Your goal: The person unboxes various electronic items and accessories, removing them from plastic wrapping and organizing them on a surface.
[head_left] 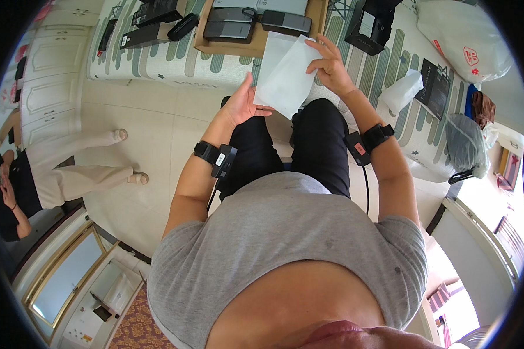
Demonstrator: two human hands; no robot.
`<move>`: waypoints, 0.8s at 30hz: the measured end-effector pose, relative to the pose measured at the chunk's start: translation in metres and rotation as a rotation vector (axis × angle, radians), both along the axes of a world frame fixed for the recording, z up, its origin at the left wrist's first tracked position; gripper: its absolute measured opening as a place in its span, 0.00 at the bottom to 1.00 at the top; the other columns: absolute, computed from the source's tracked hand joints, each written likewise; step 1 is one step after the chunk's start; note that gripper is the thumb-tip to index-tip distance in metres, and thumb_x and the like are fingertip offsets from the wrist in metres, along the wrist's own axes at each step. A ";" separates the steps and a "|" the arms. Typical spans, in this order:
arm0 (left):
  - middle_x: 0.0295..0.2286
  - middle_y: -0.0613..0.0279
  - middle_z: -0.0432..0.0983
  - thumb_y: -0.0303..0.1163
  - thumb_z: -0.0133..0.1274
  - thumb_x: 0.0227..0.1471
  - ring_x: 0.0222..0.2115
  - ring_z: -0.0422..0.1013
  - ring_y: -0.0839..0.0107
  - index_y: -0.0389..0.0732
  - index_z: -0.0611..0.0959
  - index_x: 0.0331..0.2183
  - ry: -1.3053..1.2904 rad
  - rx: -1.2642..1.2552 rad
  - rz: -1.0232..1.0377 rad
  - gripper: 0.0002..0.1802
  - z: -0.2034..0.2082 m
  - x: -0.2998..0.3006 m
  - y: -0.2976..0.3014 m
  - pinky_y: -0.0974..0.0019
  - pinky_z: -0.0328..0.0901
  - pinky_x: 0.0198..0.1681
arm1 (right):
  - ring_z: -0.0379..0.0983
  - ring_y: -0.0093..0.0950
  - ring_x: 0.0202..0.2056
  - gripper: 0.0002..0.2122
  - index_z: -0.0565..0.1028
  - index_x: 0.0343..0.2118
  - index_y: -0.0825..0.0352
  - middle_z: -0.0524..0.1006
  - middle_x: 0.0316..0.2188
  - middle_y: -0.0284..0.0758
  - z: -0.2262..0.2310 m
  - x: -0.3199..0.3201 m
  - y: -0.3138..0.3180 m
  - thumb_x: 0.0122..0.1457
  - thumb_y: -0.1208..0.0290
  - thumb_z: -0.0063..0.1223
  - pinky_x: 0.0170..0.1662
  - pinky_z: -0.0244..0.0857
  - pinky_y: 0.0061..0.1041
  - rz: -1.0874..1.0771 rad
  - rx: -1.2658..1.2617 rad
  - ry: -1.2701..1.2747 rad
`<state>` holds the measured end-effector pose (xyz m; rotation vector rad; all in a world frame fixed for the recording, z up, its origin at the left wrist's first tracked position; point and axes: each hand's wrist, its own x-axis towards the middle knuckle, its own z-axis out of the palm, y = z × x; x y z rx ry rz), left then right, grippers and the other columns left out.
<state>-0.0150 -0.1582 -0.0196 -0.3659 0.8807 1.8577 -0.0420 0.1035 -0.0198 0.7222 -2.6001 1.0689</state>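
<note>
A thin white pouch (286, 74), perhaps a folded sheet, hangs over my knees in front of the tray. My right hand (332, 68) pinches its upper right edge between thumb and fingers, with the other fingers raised. At its lower left edge, my left hand (243, 106) has the thumb spread upward, away from the pouch, and fingers stretched out against the pouch. Just beyond, a brown cardboard tray (201, 44) carries several flat grey-and-black devices (229, 31). The pouch overlaps the tray's front edge. Whether anything is inside the pouch, I cannot tell.
Black boxes (148, 36) lie left of the tray on the patterned tablecloth (174, 67). An open black box (371, 26), a crumpled white wrapper (402, 91) and a large white plastic bag (466, 41) are at right. Another person (23, 174) stands at left.
</note>
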 end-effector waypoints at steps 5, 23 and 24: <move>0.32 0.61 0.71 0.35 0.53 0.42 0.30 0.69 0.73 0.36 0.71 0.37 0.273 -0.336 -0.134 0.19 -0.005 0.002 0.008 0.71 0.66 0.31 | 0.47 0.42 0.54 0.13 0.74 0.21 0.63 0.63 0.48 0.36 0.004 -0.009 -0.016 0.31 0.87 0.43 0.53 0.45 0.36 0.052 0.080 0.035; 0.27 0.65 0.72 0.32 0.51 0.45 0.24 0.67 0.79 0.39 0.73 0.35 0.349 -0.250 0.077 0.12 -0.002 0.019 0.032 0.77 0.64 0.27 | 0.70 0.27 0.28 0.15 0.68 0.36 0.76 0.72 0.29 0.40 0.010 0.038 -0.070 0.45 0.76 0.53 0.30 0.65 0.24 -0.511 -0.938 -1.073; 0.27 0.66 0.72 0.32 0.51 0.45 0.23 0.66 0.81 0.39 0.73 0.35 0.397 -0.258 0.116 0.12 -0.004 0.019 0.029 0.78 0.63 0.27 | 0.70 0.26 0.26 0.13 0.69 0.35 0.75 0.73 0.28 0.39 0.012 0.038 -0.070 0.45 0.77 0.52 0.29 0.65 0.23 -0.476 -0.903 -1.065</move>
